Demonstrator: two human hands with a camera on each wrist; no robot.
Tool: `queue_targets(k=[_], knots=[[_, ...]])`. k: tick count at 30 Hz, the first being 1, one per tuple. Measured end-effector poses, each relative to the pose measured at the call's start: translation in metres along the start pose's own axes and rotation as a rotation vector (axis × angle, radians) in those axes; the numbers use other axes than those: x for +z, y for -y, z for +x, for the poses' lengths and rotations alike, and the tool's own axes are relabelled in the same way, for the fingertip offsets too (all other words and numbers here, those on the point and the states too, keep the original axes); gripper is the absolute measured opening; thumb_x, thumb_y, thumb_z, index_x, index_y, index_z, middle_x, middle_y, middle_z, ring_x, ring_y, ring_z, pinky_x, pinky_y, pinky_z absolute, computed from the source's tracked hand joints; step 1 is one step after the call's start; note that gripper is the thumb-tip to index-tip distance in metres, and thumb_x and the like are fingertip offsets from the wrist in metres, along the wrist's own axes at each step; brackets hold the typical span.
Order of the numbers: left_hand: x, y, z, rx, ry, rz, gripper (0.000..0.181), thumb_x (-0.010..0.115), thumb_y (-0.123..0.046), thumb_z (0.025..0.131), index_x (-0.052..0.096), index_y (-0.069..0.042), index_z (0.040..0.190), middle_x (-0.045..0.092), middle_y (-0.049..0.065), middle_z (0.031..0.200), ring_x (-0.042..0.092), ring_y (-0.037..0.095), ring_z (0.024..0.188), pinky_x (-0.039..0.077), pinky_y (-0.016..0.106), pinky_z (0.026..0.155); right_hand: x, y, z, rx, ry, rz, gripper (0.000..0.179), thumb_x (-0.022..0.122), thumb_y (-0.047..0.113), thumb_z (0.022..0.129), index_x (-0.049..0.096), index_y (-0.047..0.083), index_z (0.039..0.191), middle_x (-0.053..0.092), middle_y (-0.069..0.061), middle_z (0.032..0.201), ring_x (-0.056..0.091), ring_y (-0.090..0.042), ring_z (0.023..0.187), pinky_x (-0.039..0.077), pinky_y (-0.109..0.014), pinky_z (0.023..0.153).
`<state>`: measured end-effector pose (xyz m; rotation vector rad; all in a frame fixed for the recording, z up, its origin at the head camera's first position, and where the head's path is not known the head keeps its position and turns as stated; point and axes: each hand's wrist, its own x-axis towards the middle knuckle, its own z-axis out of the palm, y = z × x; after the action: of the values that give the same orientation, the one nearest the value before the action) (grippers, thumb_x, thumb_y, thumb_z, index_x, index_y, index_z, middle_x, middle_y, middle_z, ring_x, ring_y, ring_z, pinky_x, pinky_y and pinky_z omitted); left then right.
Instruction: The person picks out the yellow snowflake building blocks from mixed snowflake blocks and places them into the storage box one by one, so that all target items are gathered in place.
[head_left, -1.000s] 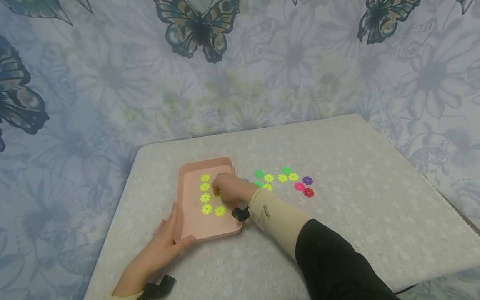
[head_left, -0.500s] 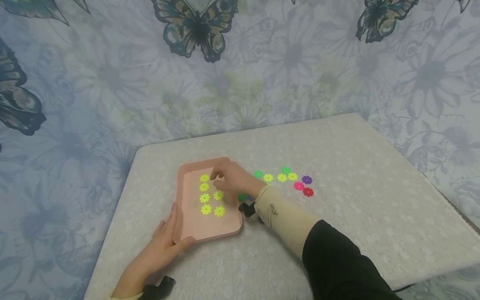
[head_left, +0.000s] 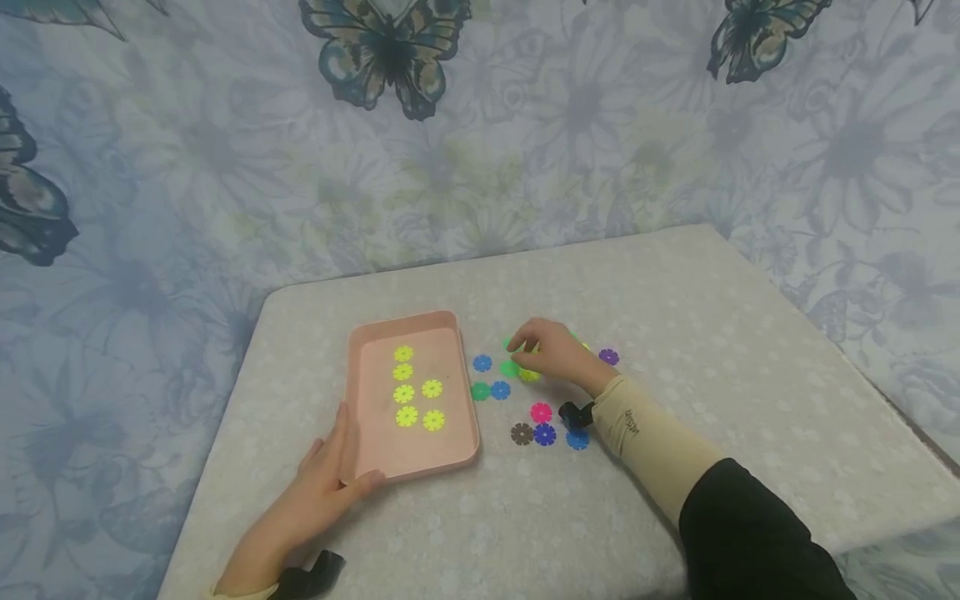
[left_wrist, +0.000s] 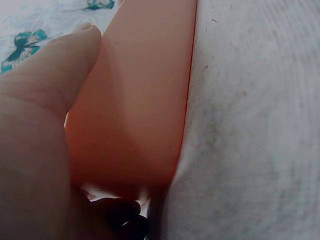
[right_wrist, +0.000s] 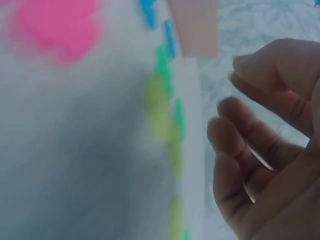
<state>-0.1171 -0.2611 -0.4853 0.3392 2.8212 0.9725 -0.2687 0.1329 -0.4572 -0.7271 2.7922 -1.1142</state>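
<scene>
A pink tray (head_left: 375, 450) lies on the table with two columns of yellow flower-shaped discs (head_left: 403, 393) inside it. My left hand (head_left: 315, 492) holds the tray's near left corner, thumb along the near wall and fingers at the left side. The left wrist view shows the thumb (left_wrist: 65, 65) against the tray wall (left_wrist: 145, 90). My right hand (head_left: 555, 354) hovers over the loose discs right of the tray, partly covering green and yellow ones (head_left: 529, 375). Its thumb and fingers are apart with nothing between them in the right wrist view (right_wrist: 270, 130).
Between the tray and right hand lie blue (head_left: 482, 363) and green discs (head_left: 480, 392). Nearer me are a pink disc (head_left: 541, 412), a brown disc (head_left: 522, 433) and further blue ones (head_left: 577, 439). A purple disc (head_left: 609, 357) lies beyond the right hand. A patterned wall rises behind the table.
My right hand has lifted from inside the tray and moved right over the loose discs, uncovering the second yellow column and discs near the tray. The left hand stays at the tray corner.
</scene>
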Motion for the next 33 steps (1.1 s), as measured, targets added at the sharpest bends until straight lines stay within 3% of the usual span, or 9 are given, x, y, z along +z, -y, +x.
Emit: queue_targets(k=[5,8,14,17,21,24,28,33], knots=[[-0.001,0.001,0.000,-0.015,0.002,-0.011,0.117,0.069,-0.055,0.094,-0.014,-0.014,0.165,0.008,0.025,0.170,0.015,0.049,0.155,-0.001,0.069,0.123,0.006,-0.022,-0.017,0.021,0.006,0.037,0.019,0.072,0.012,0.091,0.076,0.018,0.109,0.069,0.003,0.109,0.063,-0.015,0.094,0.056,-0.034,0.081],[-0.001,0.002,-0.001,-0.009,-0.002,-0.010,0.116,0.070,-0.054,0.094,-0.014,-0.014,0.165,0.009,0.026,0.170,0.016,0.049,0.155,-0.001,0.069,0.123,0.008,-0.031,-0.023,0.035,0.010,0.070,0.026,0.072,0.010,0.089,0.076,0.022,0.112,0.067,0.008,0.118,0.061,-0.013,0.095,0.055,-0.033,0.083],[0.000,0.002,0.001,-0.017,0.007,-0.006,0.117,0.069,-0.055,0.094,-0.014,-0.014,0.165,0.008,0.026,0.170,0.016,0.049,0.155,-0.001,0.067,0.124,0.006,-0.035,-0.030,-0.003,0.072,0.120,0.038,0.076,0.013,0.090,0.074,0.020,0.127,0.062,0.002,0.138,0.063,-0.018,0.109,0.057,-0.039,0.093],[0.001,0.001,0.003,-0.038,0.018,0.001,0.118,0.069,-0.057,0.093,-0.015,-0.015,0.164,0.006,0.023,0.171,0.014,0.047,0.156,-0.001,0.067,0.124,0.005,-0.036,-0.032,-0.040,0.109,0.079,0.036,0.076,0.016,0.093,0.074,0.020,0.129,0.063,0.001,0.141,0.061,-0.022,0.123,0.054,-0.043,0.103],[0.000,0.000,0.005,-0.061,0.028,0.008,0.119,0.069,-0.059,0.092,-0.015,-0.015,0.164,0.004,0.021,0.171,0.011,0.046,0.157,-0.002,0.067,0.124,0.004,-0.036,-0.032,-0.153,0.119,-0.069,0.025,0.074,0.019,0.096,0.079,0.019,0.120,0.067,0.001,0.137,0.057,-0.024,0.132,0.045,-0.047,0.114],[0.000,0.000,0.006,-0.063,0.032,0.007,0.118,0.068,-0.059,0.093,-0.015,-0.016,0.164,0.003,0.020,0.172,0.011,0.045,0.157,-0.002,0.067,0.124,0.005,-0.036,-0.032,-0.213,0.103,-0.186,0.019,0.074,0.022,0.095,0.082,0.018,0.113,0.070,-0.001,0.132,0.059,-0.024,0.127,0.047,-0.045,0.112],[0.000,0.001,0.005,-0.047,0.029,-0.005,0.117,0.069,-0.056,0.093,-0.015,-0.017,0.164,0.004,0.022,0.171,0.012,0.047,0.156,-0.001,0.068,0.124,0.005,-0.032,-0.032,-0.214,0.089,-0.273,0.017,0.076,0.026,0.093,0.083,0.018,0.106,0.072,-0.001,0.124,0.061,-0.022,0.120,0.052,-0.039,0.104],[-0.002,0.000,0.004,-0.036,0.032,-0.023,0.116,0.070,-0.054,0.094,-0.014,-0.017,0.165,0.005,0.024,0.171,0.012,0.048,0.156,-0.002,0.069,0.123,0.008,-0.031,-0.033,-0.215,0.066,-0.261,0.008,0.076,0.022,0.093,0.082,0.018,0.098,0.072,0.003,0.111,0.063,-0.019,0.112,0.054,-0.039,0.100]])
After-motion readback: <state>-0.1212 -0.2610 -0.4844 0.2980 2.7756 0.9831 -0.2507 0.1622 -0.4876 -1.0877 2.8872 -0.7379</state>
